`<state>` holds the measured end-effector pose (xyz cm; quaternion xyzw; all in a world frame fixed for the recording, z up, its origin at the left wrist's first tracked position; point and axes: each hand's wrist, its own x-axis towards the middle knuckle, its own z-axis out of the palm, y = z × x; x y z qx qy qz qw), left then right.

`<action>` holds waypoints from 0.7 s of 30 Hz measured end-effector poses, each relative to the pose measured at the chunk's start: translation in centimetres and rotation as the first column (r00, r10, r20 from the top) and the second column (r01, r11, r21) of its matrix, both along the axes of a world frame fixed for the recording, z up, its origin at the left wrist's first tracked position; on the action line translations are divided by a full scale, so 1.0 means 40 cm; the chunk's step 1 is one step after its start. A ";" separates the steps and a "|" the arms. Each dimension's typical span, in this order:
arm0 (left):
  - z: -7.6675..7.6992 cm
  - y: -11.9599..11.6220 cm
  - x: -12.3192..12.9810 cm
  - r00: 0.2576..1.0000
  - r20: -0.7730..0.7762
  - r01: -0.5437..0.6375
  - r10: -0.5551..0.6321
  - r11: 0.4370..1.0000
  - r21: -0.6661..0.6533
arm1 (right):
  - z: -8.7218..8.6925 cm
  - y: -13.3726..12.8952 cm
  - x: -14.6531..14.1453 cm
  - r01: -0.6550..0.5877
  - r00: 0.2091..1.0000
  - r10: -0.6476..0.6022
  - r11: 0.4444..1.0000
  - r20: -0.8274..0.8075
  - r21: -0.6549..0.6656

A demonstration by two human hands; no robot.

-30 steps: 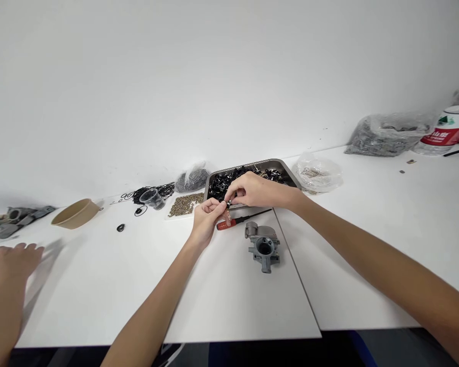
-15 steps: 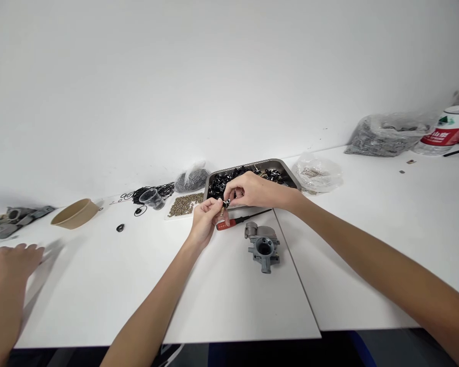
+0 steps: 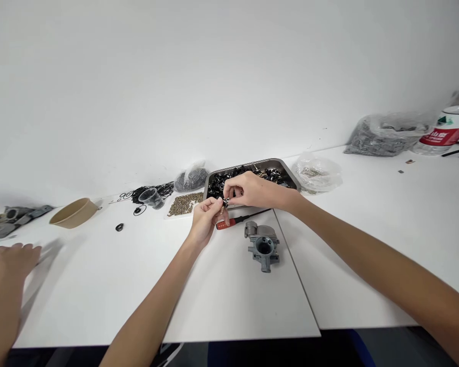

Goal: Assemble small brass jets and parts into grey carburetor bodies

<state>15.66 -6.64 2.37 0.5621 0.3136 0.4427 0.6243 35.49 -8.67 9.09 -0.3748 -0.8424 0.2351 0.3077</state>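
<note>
Between my two hands is a small black-and-silver part (image 3: 225, 203), too small to name, with a brassy bit below it. My left hand (image 3: 205, 219) pinches it from the left between thumb and fingers. From the right, my right hand (image 3: 248, 189) has thumb and forefinger closed on its other side. Just under my hands lies a screwdriver (image 3: 226, 224) with a red and black handle, its shaft pointing right. Nearer to me a grey metal carburetor (image 3: 263, 246) rests on the table, its round bore facing up toward me.
Behind my hands stands a metal tray (image 3: 290, 176) of black parts. Left of it are brass pieces (image 3: 185, 204), a bag of dark bits (image 3: 191, 179), a plastic cup (image 3: 152, 198), black rings (image 3: 119, 227) and a paper bowl (image 3: 74, 214). A co-worker's hand (image 3: 13, 260) is far left. Bags (image 3: 316, 173) sit right.
My hands keep nearly the same pose around the small part. The view has shifted very slightly, and the co-worker's hand sits a little further left.
</note>
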 end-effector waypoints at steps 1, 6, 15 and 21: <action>0.000 0.001 0.001 1.000 0.001 -0.001 0.001 1.000 0.000 | -0.001 0.001 0.000 -0.001 1.000 0.001 1.000 -0.004 0.011; 0.002 0.004 0.003 1.000 0.000 -0.004 0.004 1.000 0.000 | -0.006 0.005 0.000 -0.004 1.000 0.005 0.999 -0.003 0.048; 0.002 0.003 0.000 0.999 -0.041 0.019 -0.020 1.000 -0.018 | 0.000 0.003 0.004 -0.039 0.999 0.037 0.998 0.039 0.046; -0.003 0.001 0.002 0.995 -0.082 0.045 -0.048 0.998 -0.034 | -0.007 0.008 0.008 -0.039 0.997 0.042 0.998 0.067 -0.058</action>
